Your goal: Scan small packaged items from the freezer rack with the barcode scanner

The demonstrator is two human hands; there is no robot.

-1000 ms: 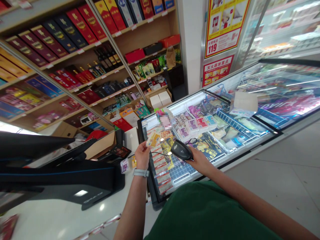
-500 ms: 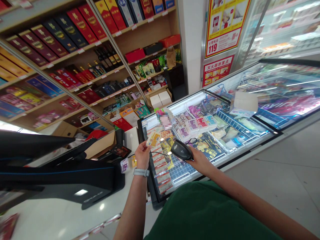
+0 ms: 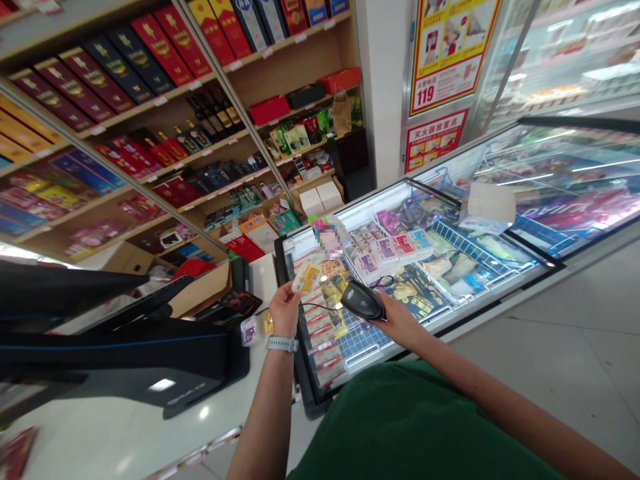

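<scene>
While the bare left hand [image 3: 284, 312] pinches a small, flat, yellow-and-clear pack [image 3: 307, 276] between thumb and fingers, the bare right hand [image 3: 400, 321] grips the black plastic barcode scanner [image 3: 363, 301]. Seen in the head view, the pack lies at ten o'clock from the scanner, near it but apart, and both are above the long, glass-topped freezer [image 3: 453, 308]. A thin black cable [image 3: 320, 306] shows between the left hand and the scanner. Around the left wrist sits a pale grey watch strap [image 3: 281, 345].

At eight o'clock from the left hand, a small purple-and-white packet [image 3: 249, 331] rests on the glossy white worktop [image 3: 210, 417], with a yellow packet [image 3: 269, 323] just beside it, nearer the hand. Farther out at eight o'clock stands a large black display unit [image 3: 125, 367].

At eleven o'clock from the scanner is a brightly coloured packet [image 3: 325, 233], its middle hidden by a pixelated patch. At two o'clock, a white cardboard box [image 3: 489, 207] sits on the freezer's glass. Wooden shelves [image 3: 300, 61] of boxes and bottles fill the view between ten and twelve o'clock, and red-and-yellow posters [image 3: 425, 100] hang near one o'clock.
</scene>
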